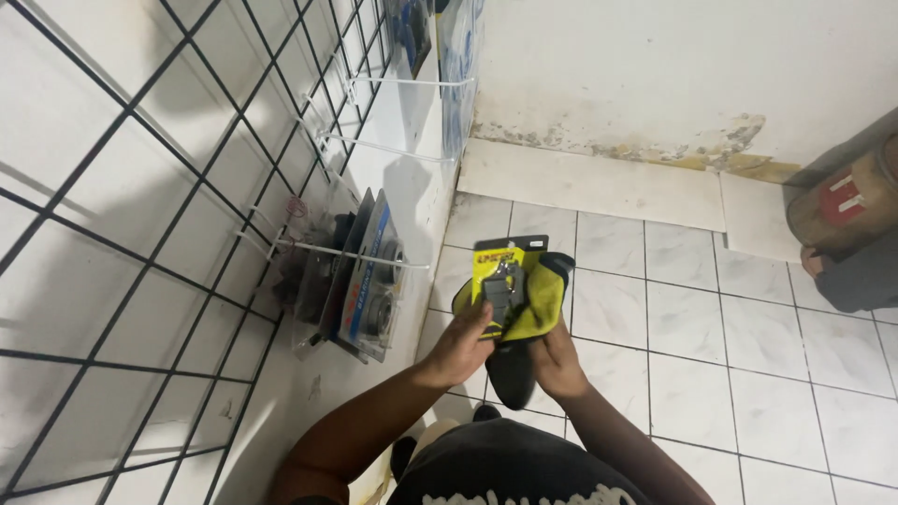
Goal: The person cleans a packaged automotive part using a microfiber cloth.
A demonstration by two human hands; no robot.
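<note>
Hands meet low in the head view, above a white tiled floor (pixel 711 327). The left hand (pixel 460 344) has its grip clenched on a blister pack (pixel 500 281) with a yellow and black card, fingers wrapped over its lower edge and thumb across the front; small grey metal parts show under the clear plastic. The right hand (pixel 555 360) grasps a yellow cloth (pixel 547 295) with a dark border, bunched just behind and beside the pack and touching it. A dark shoe (pixel 513 374) shows between the two wrists, lower down.

To the left, a black wire grid (pixel 140 243) runs along a white tiled wall. White wire hooks (pixel 351 252) stick out from it, and one carries several packaged goods (pixel 360 281) in clear blisters, hanging near the left hand but apart from it. More packages (pixel 440 56) hang higher up, blurred.

At the far right edge sits a brown cylinder (pixel 847 206) with a red patch, well apart from both hands. The base of the back wall (pixel 636 140) is stained and flaking.
</note>
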